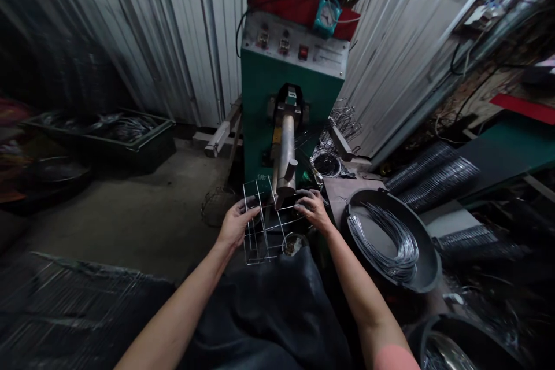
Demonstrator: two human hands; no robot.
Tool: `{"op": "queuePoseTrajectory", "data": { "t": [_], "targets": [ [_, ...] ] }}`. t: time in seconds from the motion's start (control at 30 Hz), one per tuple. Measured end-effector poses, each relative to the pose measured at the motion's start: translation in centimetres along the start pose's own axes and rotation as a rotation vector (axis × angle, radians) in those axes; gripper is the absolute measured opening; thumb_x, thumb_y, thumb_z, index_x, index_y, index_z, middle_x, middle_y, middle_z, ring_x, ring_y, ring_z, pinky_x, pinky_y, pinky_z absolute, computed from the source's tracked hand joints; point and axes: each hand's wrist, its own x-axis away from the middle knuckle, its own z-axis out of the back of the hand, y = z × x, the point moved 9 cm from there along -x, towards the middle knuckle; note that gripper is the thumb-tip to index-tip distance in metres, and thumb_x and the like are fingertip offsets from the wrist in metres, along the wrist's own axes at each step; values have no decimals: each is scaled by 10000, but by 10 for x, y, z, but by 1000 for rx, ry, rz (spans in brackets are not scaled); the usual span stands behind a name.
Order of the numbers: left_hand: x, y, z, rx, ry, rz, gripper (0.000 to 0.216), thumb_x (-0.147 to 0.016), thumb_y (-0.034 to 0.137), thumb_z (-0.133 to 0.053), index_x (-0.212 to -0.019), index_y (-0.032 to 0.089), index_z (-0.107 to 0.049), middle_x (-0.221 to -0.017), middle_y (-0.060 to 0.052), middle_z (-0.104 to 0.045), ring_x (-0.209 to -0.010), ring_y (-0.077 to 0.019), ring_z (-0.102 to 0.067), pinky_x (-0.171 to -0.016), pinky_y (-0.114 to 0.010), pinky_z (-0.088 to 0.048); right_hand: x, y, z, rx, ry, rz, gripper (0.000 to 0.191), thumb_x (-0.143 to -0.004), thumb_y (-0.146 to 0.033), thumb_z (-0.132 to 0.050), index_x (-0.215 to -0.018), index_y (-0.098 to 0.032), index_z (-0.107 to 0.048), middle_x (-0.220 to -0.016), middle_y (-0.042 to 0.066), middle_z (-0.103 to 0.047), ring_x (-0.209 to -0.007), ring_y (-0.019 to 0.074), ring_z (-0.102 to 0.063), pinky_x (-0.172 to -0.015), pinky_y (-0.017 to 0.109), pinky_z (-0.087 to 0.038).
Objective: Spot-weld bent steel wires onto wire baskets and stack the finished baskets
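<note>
An open wire frame (255,231) of thin crossing metal rods hangs in front of me under the thick metal arm (287,150) of a green machine that looks like a spot welder. My left hand (236,221) grips the upper left of this frame, thumb and fingers pinched around its rods. To the right of the arm's tip, my right hand (311,208) pinches the end of a thin wire (287,207) running across toward the frame. Whether that wire is joined to the frame is hard to see. Both hands are close below the tip of the arm.
Switches sit on the green machine's top panel (299,49), with a teal clock (327,14) behind. At right, a round black pan (427,277) holds a coil of wires (403,248). A long metal bin (151,139) stands at left. Stacked wire grids (78,306) lie at lower left.
</note>
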Motion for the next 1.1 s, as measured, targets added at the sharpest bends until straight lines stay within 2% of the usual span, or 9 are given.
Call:
{"op": "queuePoseTrajectory", "data": {
  "t": [0.2, 0.4, 0.57, 0.7, 0.77, 0.87, 0.93, 1.0, 1.1],
  "targets": [
    [-1, -7, 3, 16, 18, 56, 576, -460, 241, -818, -979, 129, -596, -665, -9, -641, -589, -130, -594, -595, -258, -460, 1, -1, -1, -21, 14, -14, 98, -790, -294, -619, -735, -230, -668, -1077, 3, -631, -1010, 213, -398, -903, 376, -306],
    [-7, -1, 2, -44, -29, 32, 601, -451, 259, -826, -991, 108, -609, -720, -21, -653, -605, -95, -571, -617, -220, -435, 0, 0, 1, -33, 18, -8, 61, -768, -273, -653, -736, -224, -670, -1079, 1, -634, -992, 207, -401, -888, 360, -328],
    [9, 2, 6, -56, -68, -12, 577, -464, 260, -820, -989, 125, -625, -699, 5, -627, -614, -87, -558, -597, -193, -430, 12, -22, 1, 41, 39, 29, 77, -764, -295, -659, -728, -230, -678, -1057, 12, -643, -957, 209, -423, -866, 373, -362],
    [54, 6, 41, -80, -43, -21, 531, -503, 249, -803, -1000, 165, -636, -557, 77, -501, -493, -43, -460, -485, -142, -384, 50, -74, 1, 31, 15, 161, 87, -757, -314, -661, -806, -247, -686, -1117, 28, -613, -1044, 235, -417, -909, 408, -372],
    [81, 13, 72, -67, 11, 6, 540, -497, 242, -803, -1005, 180, -632, -574, 71, -512, -498, -49, -467, -482, -144, -401, 75, -91, 21, -35, 97, 170, 210, -766, -329, -644, -965, -265, -659, -1174, 47, -571, -1112, 243, -411, -951, 428, -363],
    [116, 35, 126, -2, 178, -16, 430, -437, 211, -816, -828, 177, -641, -577, 55, -524, -533, -81, -499, -510, -175, -464, 114, -72, 69, -174, 392, -38, 332, -842, -300, -517, -1171, -260, -544, -1168, 78, -544, -1101, 229, -468, -963, 426, -380],
    [132, 46, 146, 89, 211, -31, 277, -482, 225, -791, -658, 181, -582, -543, 56, -485, -528, -93, -484, -570, -233, -522, 137, -48, 81, -210, 463, -176, 394, -845, -246, -468, -1239, -244, -480, -1160, 88, -534, -1079, 222, -496, -968, 428, -383],
    [142, 41, 148, 219, 174, 32, 244, -613, 260, -708, -549, 184, -485, -515, 57, -422, -501, -93, -445, -673, -335, -559, 151, -37, 66, -174, 332, -196, 520, -785, -187, -497, -1297, -228, -420, -1217, 100, -495, -1132, 232, -460, -1005, 449, -346],
    [158, 4, 131, 410, 135, 265, 266, -770, 234, -520, -525, 181, -431, -509, 52, -358, -473, -88, -409, -796, -471, -537, 174, -47, 15, -89, -29, -74, 721, -677, -113, -557, -1359, -212, -347, -1346, 117, -385, -1262, 251, -311, -1060, 474, -253]
  ]
}}
